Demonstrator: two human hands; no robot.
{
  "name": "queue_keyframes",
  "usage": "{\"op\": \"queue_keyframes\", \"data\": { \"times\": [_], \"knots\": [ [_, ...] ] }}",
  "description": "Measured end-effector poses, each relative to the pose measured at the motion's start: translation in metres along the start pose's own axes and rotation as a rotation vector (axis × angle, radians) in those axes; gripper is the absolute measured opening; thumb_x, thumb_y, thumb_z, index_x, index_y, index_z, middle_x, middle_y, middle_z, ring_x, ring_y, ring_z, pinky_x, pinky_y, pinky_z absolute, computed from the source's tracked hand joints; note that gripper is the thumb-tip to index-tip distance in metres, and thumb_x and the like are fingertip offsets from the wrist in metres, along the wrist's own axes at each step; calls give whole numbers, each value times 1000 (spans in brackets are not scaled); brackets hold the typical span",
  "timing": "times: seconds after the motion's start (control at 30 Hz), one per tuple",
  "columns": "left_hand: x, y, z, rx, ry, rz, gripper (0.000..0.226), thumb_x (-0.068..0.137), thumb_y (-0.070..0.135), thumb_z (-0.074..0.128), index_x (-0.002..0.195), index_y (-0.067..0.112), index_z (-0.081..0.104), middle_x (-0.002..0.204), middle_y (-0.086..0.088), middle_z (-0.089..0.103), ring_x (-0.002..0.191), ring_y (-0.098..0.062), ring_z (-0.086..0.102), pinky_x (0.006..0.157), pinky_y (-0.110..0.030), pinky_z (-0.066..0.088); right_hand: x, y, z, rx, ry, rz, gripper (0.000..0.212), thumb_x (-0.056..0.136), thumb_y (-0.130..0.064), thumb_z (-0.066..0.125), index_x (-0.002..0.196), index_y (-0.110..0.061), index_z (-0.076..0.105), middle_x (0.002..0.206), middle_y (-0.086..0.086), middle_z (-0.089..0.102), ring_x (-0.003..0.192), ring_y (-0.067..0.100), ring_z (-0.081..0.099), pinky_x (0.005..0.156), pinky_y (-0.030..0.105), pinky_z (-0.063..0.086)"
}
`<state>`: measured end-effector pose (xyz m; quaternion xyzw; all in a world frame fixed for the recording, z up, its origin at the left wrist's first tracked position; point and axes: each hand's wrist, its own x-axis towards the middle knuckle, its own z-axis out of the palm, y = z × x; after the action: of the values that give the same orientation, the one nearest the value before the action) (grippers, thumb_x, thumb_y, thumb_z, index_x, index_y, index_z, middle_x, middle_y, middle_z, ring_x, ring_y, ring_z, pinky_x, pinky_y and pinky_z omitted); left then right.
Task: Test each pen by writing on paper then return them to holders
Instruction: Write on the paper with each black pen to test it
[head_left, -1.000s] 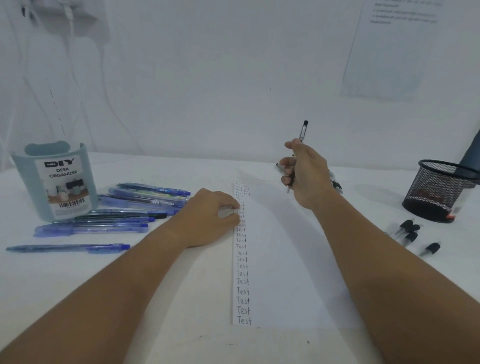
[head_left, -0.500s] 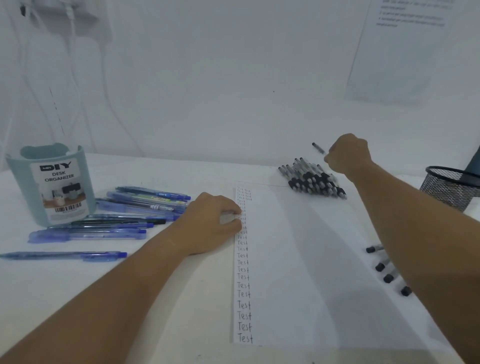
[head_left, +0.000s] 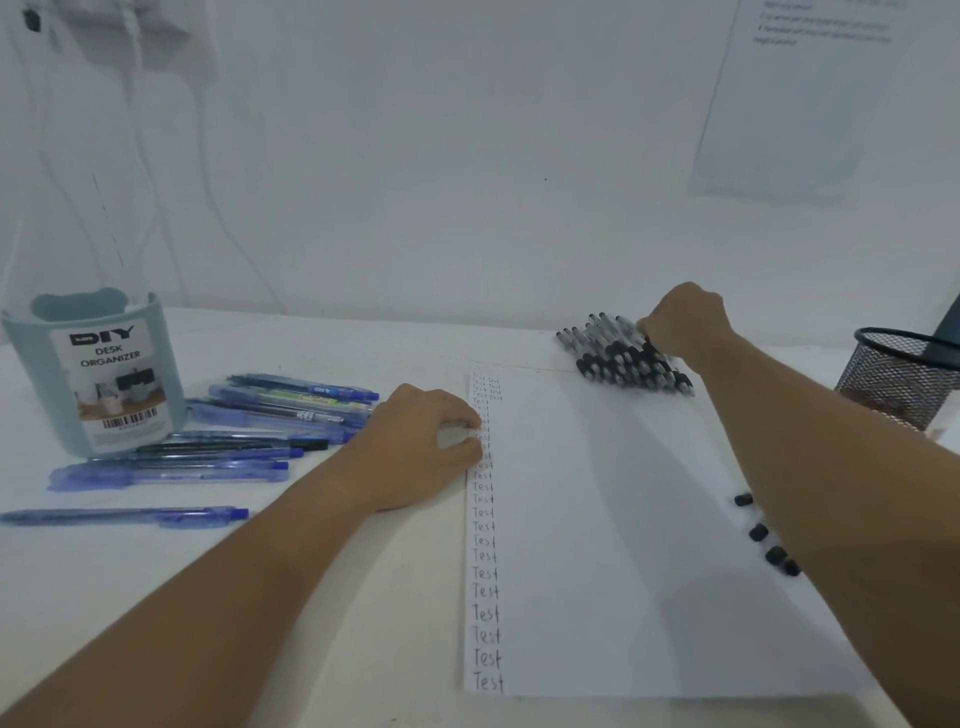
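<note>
1. Far left: a pale blue desk organizer (head_left: 98, 374) stands upright on the white table (head_left: 311, 597), label reading "DIY DESK ORGANIZER" facing the camera. No pens can be seen inside it from this angle.
2. Just right of it: a loose spread of blue pens (head_left: 249, 426) lying flat, roughly parallel, tips pointing right. One single blue pen (head_left: 130, 517) lies apart, nearer the camera.
3. Centre-left: left hand (head_left: 421, 447) rests knuckles-up at the left edge of the paper (head_left: 623, 545), fingers curled under, fingertips on the sheet's margin. It holds no pen.
4. Centre: the paper lies flat; a column of handwritten "Test" (head_left: 485, 571) runs down its left edge, with a short second column begun at the top.
5. Centre-right, beyond the paper's far edge: a stack of black-gripped pens (head_left: 618, 358) lying side by side, tips toward the camera.
6. Right hand (head_left: 685, 322) is at the far right end of that stack, back of hand toward the camera, fingers curled down onto the pens. Whether they are closed around one pen cannot be told; the fingertips are hidden.
7. Right of the paper, partly behind the right forearm: several black pen caps (head_left: 761, 532) scattered on the table.
8. Far right: a black mesh holder (head_left: 898, 379), upright, cut off by the picture edge.
</note>
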<state>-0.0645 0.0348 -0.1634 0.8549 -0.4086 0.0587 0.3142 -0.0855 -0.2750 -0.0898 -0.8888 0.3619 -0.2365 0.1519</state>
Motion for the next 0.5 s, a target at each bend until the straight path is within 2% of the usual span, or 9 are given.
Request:
{"op": "queue_keyframes", "data": {
  "times": [0.07,0.23,0.33,0.4,0.47,0.5],
  "knots": [
    [0,1,0,-3,2,-1,27,89,33,59,114,27,64,120,17,59,121,-12,41,106,-36,35,-2,4,-3,65,-12,-17,23,92,-13,60,74,-7,48,58,4,41,46,19,34,45,20,30],
    [0,1,0,-5,6,-5,25,88,33,60,112,28,65,119,17,60,120,-11,41,105,-33,35,-12,8,-12,70,-13,-61,18,94,-20,55,82,-7,54,66,10,50,58,24,45,53,24,37],
    [-1,1,0,-4,5,-1,25,88,33,60,112,27,65,119,16,60,120,-11,41,104,-32,35,-21,11,-21,93,-7,-76,11,92,-13,54,82,-9,55,74,11,52,70,25,45,55,25,36],
    [-1,2,0,9,1,0,26,89,32,60,113,27,65,120,15,60,120,-11,42,104,-32,35,-33,16,-30,63,-13,-97,13,88,-6,50,81,2,58,81,19,60,72,27,46,53,25,34],
    [-1,2,0,26,6,6,27,89,32,60,114,25,65,120,14,60,120,-11,43,104,-32,36,-49,19,-41,14,-54,-142,22,88,-4,48,95,8,64,96,22,68,74,31,55,53,25,37],
    [-2,4,0,29,7,5,27,89,31,59,114,24,65,120,12,60,120,-11,43,103,-30,36,-60,22,-48,-30,-128,-176,22,89,-6,49,97,5,66,94,19,69,73,30,59,52,25,38]
  ]
}}
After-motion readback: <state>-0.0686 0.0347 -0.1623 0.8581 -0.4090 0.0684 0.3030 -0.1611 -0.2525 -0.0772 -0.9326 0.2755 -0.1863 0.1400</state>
